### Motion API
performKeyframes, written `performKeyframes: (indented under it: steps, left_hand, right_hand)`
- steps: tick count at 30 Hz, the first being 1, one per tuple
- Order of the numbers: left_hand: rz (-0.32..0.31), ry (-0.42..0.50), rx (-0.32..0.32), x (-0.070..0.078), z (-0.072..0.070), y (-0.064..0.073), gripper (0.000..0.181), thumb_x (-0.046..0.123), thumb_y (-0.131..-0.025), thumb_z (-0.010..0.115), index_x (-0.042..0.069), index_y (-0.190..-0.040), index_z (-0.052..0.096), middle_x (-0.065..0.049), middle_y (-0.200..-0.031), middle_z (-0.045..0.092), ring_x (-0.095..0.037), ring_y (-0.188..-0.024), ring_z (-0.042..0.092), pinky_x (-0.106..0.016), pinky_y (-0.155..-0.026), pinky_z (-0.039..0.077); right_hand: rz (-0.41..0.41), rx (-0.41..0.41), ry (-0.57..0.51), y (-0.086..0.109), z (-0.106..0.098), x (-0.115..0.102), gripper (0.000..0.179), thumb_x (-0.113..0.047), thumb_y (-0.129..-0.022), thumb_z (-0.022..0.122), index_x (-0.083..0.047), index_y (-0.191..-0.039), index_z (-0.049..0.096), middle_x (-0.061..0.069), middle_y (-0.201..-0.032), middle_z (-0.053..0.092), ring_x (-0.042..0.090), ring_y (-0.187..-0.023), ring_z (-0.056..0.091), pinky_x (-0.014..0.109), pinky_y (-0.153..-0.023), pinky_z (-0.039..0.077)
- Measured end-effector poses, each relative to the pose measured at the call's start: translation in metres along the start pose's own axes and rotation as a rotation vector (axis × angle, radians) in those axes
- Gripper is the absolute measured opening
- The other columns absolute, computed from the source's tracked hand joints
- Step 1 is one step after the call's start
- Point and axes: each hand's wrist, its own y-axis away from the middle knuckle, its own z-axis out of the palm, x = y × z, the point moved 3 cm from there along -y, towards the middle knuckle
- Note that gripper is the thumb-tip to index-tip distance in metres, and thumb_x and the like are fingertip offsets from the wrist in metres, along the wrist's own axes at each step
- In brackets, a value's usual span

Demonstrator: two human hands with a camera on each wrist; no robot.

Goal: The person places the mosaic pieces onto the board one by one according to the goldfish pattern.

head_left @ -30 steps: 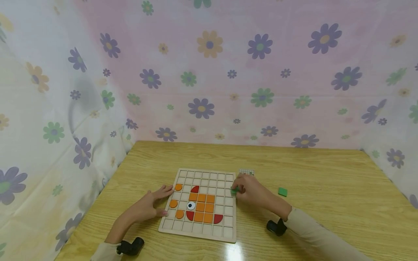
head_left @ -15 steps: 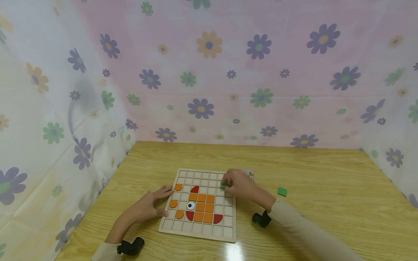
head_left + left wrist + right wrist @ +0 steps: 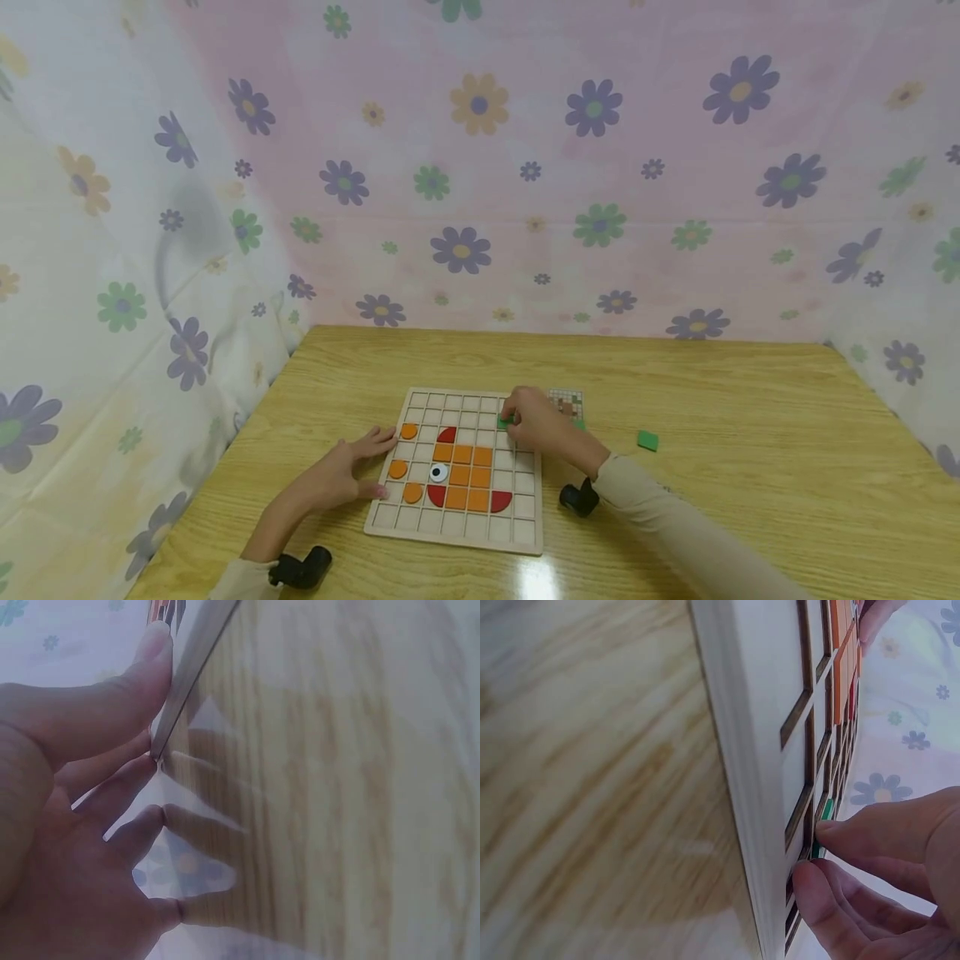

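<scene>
A wooden grid board [image 3: 453, 525] lies on the table. Orange square tiles [image 3: 462, 455], red quarter-round tiles [image 3: 501, 502], orange discs [image 3: 408, 432] and a white eye disc [image 3: 438, 472] sit in its cells. My right hand [image 3: 543, 427] pinches a green square tile [image 3: 502, 422] between thumb and fingertips at a cell in the upper right part of the board. In the right wrist view that green tile [image 3: 826, 817] stands partly hidden by the fingers. With fingers spread, my left hand [image 3: 337, 477] touches the board's left edge; in the left wrist view the thumb [image 3: 154, 664] rests against the rim.
Another green square tile [image 3: 648, 441] lies on the table to the right of my right hand. A small printed grid card [image 3: 567, 400] is behind my right wrist, partly covered. Flowered cloth [image 3: 525, 275] hangs along the back and sides of the table.
My right hand has carried the green tile leftward from the board's right edge to a cell in its upper right part. The left hand stays in place.
</scene>
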Motion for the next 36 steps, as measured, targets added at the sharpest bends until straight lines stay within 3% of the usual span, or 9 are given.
performKeyframes:
  steps: [14,19,22,27,36]
  left_hand:
    - [0.01,-0.007,-0.003,0.0,0.0,0.0,0.082,0.025,-0.087,0.083,0.0,-0.155,0.045,-0.024,-0.165,0.032,-0.052,-0.154,0.018,-0.082,-0.114,-0.003]
    - [0.017,-0.015,0.002,0.001,0.0,0.001,0.082,0.023,-0.087,0.083,-0.001,-0.154,0.045,-0.026,-0.164,0.033,-0.053,-0.154,0.019,-0.083,-0.113,-0.003]
    - [0.022,-0.012,0.002,0.001,0.0,0.001,0.081,0.024,-0.087,0.083,-0.001,-0.154,0.045,-0.026,-0.164,0.032,-0.053,-0.153,0.018,-0.083,-0.113,-0.003]
    - [0.021,-0.005,0.001,0.002,0.0,0.002,0.081,0.024,-0.087,0.083,-0.001,-0.155,0.045,-0.026,-0.165,0.032,-0.053,-0.154,0.018,-0.083,-0.113,-0.004]
    - [0.028,-0.013,0.004,0.0,0.0,0.001,0.08,0.025,-0.088,0.082,0.0,-0.155,0.046,-0.025,-0.165,0.033,-0.053,-0.154,0.018,-0.083,-0.113,-0.003]
  right_hand:
    - [-0.091,0.001,0.028,0.007,-0.003,0.001,0.016,0.009,-0.09,0.067,0.006,-0.102,0.078,0.015,-0.096,0.067,0.008,-0.072,0.055,0.018,-0.063,0.048]
    - [-0.066,0.007,0.019,0.014,-0.007,0.002,0.017,0.007,-0.092,0.065,0.003,-0.103,0.078,0.013,-0.099,0.066,0.007,-0.069,0.047,0.02,-0.058,0.04]
    - [-0.047,-0.007,0.042,0.019,-0.012,0.005,0.018,0.005,-0.093,0.065,0.001,-0.104,0.078,0.012,-0.101,0.065,0.008,-0.07,0.046,0.021,-0.059,0.042]
    - [-0.042,-0.011,0.065,0.032,-0.024,0.011,0.016,0.002,-0.093,0.066,0.0,-0.103,0.078,0.011,-0.101,0.065,0.01,-0.074,0.053,0.024,-0.063,0.048]
    - [-0.072,0.027,0.166,0.066,-0.049,0.025,0.014,0.0,-0.09,0.073,-0.002,-0.103,0.077,0.011,-0.101,0.067,0.007,-0.071,0.047,0.023,-0.061,0.04]
